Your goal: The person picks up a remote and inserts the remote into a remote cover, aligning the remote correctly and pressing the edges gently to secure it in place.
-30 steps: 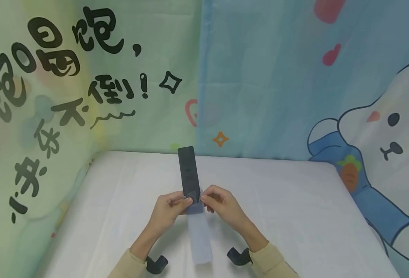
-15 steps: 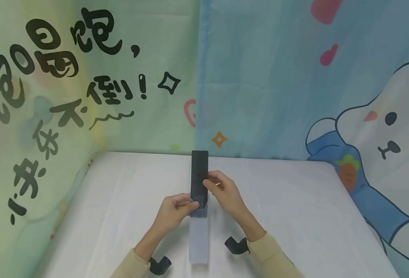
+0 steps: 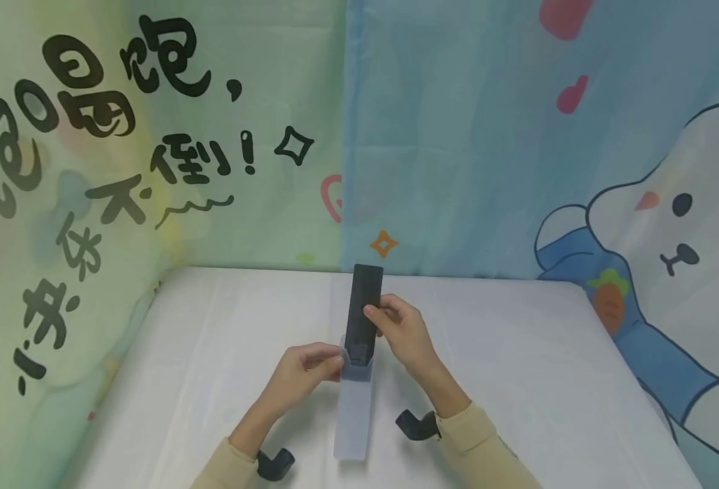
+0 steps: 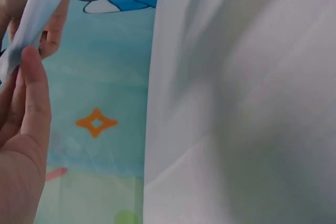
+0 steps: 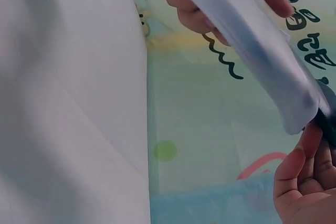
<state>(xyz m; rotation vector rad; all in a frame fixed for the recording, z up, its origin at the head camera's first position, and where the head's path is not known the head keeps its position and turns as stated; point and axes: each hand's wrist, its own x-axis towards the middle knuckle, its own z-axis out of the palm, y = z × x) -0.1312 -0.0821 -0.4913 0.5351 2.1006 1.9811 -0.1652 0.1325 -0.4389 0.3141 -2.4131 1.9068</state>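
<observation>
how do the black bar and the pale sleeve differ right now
Color: the black bar is dark, while the pale sleeve is a milky bluish white.
Place: in the head view the black bar is the upper piece; the pale sleeve extends below it.
Grip: the right hand holds the black bar; the left hand pinches the pale sleeve near its upper end.
Both are long and narrow.

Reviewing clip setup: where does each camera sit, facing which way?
Head: on the head, forward and down over table, bar and case; left hand, right hand, sleeves show.
Left wrist: on that wrist, toward case and backdrop; both hands show.
Right wrist: on that wrist, toward case and backdrop; both hands show.
Head and left wrist share the orange star.
</observation>
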